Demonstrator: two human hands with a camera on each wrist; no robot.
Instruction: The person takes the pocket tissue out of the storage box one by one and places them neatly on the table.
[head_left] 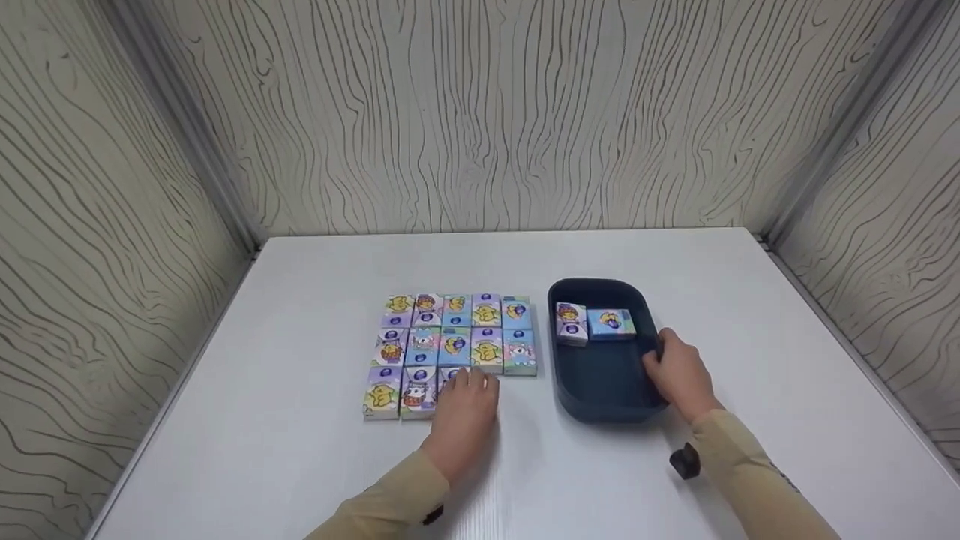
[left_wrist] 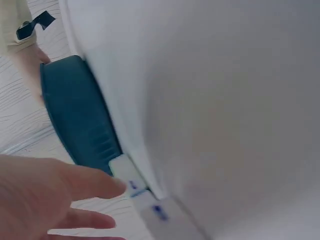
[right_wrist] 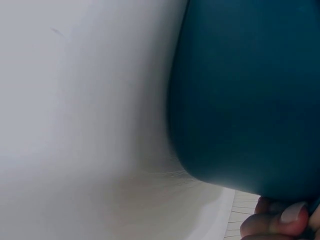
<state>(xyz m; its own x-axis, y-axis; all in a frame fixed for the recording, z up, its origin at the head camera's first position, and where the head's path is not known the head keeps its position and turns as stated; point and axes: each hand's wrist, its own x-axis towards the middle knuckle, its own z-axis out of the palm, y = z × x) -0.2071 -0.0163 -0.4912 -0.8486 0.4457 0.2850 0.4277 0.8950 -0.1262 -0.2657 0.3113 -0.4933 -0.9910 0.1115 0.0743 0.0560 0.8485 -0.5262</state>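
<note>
My left hand (head_left: 466,405) is over the front row of small cartoon-printed tissue packs (head_left: 418,391), fingertips at a purple-and-white pack (head_left: 448,377) that it partly covers. In the left wrist view its fingers (left_wrist: 95,183) are fairly straight, near the ends of white-sided packs (left_wrist: 162,217). My right hand (head_left: 681,375) grips the right rim of a dark blue oblong tub (head_left: 600,412), thumb over the edge. Inside the tub, toward its far end, lie a purple pack (head_left: 571,324) and a blue pack (head_left: 611,324) side by side.
The packs stand in tight rows left of the tub, two full rows (head_left: 454,328) behind the shorter front one. The white table (head_left: 300,300) is bounded by wood-grain panels (head_left: 480,112) at the back and both sides.
</note>
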